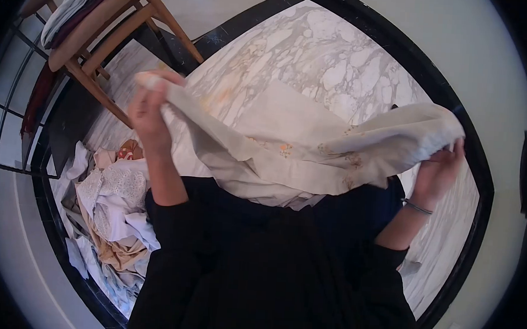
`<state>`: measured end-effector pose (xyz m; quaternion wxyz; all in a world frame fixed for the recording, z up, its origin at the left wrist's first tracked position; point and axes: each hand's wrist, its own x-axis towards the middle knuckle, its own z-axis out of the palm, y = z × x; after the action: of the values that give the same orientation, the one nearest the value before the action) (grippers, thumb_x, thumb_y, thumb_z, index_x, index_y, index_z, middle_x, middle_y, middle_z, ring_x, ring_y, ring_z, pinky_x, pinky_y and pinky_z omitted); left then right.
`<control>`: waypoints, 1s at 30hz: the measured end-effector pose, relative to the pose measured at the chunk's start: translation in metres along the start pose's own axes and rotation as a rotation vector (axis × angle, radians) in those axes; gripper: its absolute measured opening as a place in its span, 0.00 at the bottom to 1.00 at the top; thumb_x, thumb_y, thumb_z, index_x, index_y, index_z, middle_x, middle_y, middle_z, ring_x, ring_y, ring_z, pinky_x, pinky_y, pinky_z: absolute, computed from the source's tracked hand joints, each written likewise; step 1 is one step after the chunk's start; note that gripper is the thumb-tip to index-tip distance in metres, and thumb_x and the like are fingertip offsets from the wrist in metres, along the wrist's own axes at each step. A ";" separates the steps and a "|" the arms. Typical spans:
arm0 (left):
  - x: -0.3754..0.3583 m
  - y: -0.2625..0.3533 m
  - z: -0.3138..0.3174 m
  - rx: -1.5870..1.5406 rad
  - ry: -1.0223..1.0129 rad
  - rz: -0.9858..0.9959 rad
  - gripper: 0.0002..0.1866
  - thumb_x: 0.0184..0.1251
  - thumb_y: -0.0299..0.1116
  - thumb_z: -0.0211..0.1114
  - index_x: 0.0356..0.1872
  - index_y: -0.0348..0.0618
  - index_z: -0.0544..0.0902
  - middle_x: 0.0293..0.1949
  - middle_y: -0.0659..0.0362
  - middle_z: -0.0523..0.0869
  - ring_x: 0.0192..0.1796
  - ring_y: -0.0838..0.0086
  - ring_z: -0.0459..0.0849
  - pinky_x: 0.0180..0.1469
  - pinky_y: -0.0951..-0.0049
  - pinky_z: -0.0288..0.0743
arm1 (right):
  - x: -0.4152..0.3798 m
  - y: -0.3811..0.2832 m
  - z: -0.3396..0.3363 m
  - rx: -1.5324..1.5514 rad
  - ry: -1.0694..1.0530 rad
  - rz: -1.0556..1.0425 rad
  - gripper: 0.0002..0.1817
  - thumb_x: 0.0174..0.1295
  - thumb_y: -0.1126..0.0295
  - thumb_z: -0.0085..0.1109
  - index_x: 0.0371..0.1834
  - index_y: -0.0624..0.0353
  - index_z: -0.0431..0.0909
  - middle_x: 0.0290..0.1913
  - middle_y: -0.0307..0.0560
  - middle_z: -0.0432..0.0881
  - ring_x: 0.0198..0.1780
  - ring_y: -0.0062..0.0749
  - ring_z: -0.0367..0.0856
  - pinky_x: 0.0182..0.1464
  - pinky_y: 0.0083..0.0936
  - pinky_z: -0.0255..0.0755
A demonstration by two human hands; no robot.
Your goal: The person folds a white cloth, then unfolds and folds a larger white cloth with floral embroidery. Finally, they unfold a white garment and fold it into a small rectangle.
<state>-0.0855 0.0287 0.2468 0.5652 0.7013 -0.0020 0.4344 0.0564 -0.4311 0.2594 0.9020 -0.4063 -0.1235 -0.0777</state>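
A cream cloth (275, 165) with small orange and brown embroidered flowers is stretched between my two hands, sagging over my lap and the marble floor. My left hand (151, 105) is raised at the left, its fingers pinched on one end of the cloth. At the right, my right hand (440, 174) grips the other end, with part of the fabric draped over the fingers. A thin dark band circles my right wrist. What the garment or linen is exactly, I cannot make out from its folds.
On the left of the floor lies a heap of crumpled clothes (115, 201), white lace and beige among them. A wooden chair (112, 43) with folded fabrics on it stands at the upper left. Pale marble floor (317, 42) with a black border stretches ahead.
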 end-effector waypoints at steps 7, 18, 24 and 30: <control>-0.033 0.025 0.095 0.011 -0.589 0.050 0.07 0.64 0.25 0.63 0.42 0.38 0.82 0.35 0.54 0.83 0.36 0.69 0.82 0.41 0.75 0.72 | -0.059 0.097 0.085 -0.295 -0.087 0.350 0.04 0.67 0.69 0.58 0.40 0.55 0.75 0.27 0.29 0.73 0.26 0.09 0.66 0.28 0.11 0.59; -0.045 0.019 0.105 -0.049 -0.682 -0.180 0.10 0.64 0.25 0.65 0.45 0.36 0.83 0.36 0.59 0.87 0.37 0.76 0.85 0.42 0.78 0.75 | -0.074 0.116 0.093 -0.276 -0.298 0.523 0.11 0.66 0.72 0.60 0.49 0.61 0.76 0.41 0.35 0.80 0.36 0.11 0.73 0.38 0.11 0.64; -0.040 0.017 0.106 0.013 -0.715 -0.107 0.09 0.62 0.27 0.68 0.41 0.36 0.84 0.33 0.59 0.87 0.38 0.80 0.85 0.40 0.80 0.74 | -0.077 0.119 0.097 -0.334 -0.496 0.428 0.15 0.60 0.82 0.62 0.51 0.65 0.76 0.46 0.38 0.80 0.48 0.19 0.77 0.52 0.19 0.71; -0.045 0.016 0.107 -0.053 -0.739 -0.422 0.12 0.65 0.28 0.68 0.47 0.38 0.79 0.31 0.60 0.88 0.34 0.82 0.84 0.39 0.81 0.73 | -0.070 0.121 0.088 -0.435 -0.566 0.336 0.15 0.63 0.84 0.57 0.53 0.68 0.79 0.49 0.43 0.77 0.52 0.22 0.76 0.53 0.19 0.71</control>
<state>-0.0566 -0.0838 0.2334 0.6207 0.7802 -0.0721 0.0286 0.0046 -0.2825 0.2092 0.7255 -0.6078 -0.2795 0.1618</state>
